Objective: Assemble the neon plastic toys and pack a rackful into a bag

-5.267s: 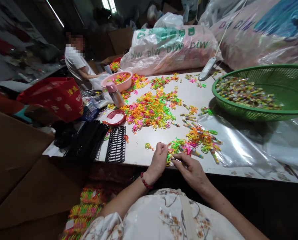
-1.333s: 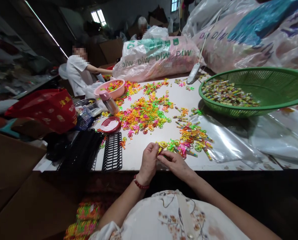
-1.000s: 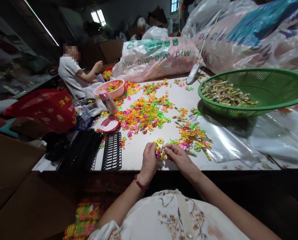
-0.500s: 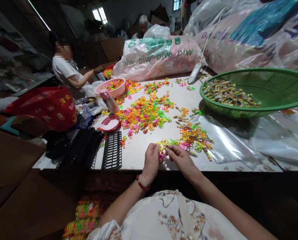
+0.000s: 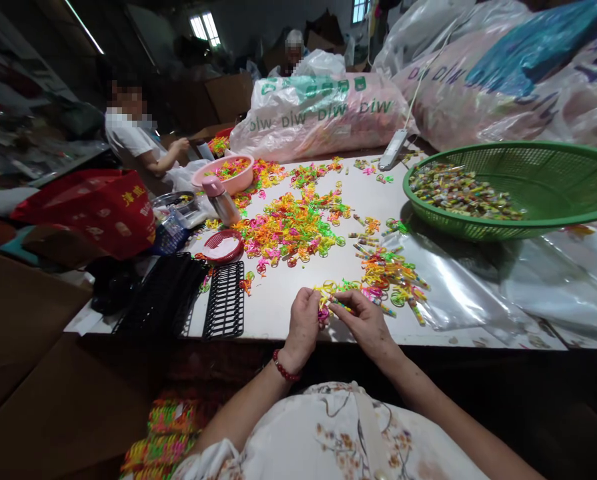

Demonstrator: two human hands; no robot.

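Near the front edge of the white table [image 5: 278, 320], my left hand [image 5: 305, 323] pinches a yellow and pink plastic piece [image 5: 323, 311]. Close beside it on the right, my right hand [image 5: 363, 320] holds a small multicoloured stick [image 5: 341, 305] between thumb and fingers, its tip close to the plastic piece. Whether the two touch is too small to tell. Just beyond my right hand lies a pile of colourful pieces and wrapped sticks [image 5: 391, 270]. A larger heap of bright plastic pieces [image 5: 293, 223] spreads over the table's middle.
A green basket [image 5: 518, 230] of small wrapped sticks stands at the right, above clear plastic bags [image 5: 458, 287]. Black racks [image 5: 224, 300], a red basket [image 5: 235, 250], a flask [image 5: 223, 203] and a pink basin [image 5: 245, 179] are at the left. Large sacks and two people are farther back.
My right hand has shifted slightly, and the multicoloured stick now shows between its fingers. My left hand has barely moved. The view has shifted a little.
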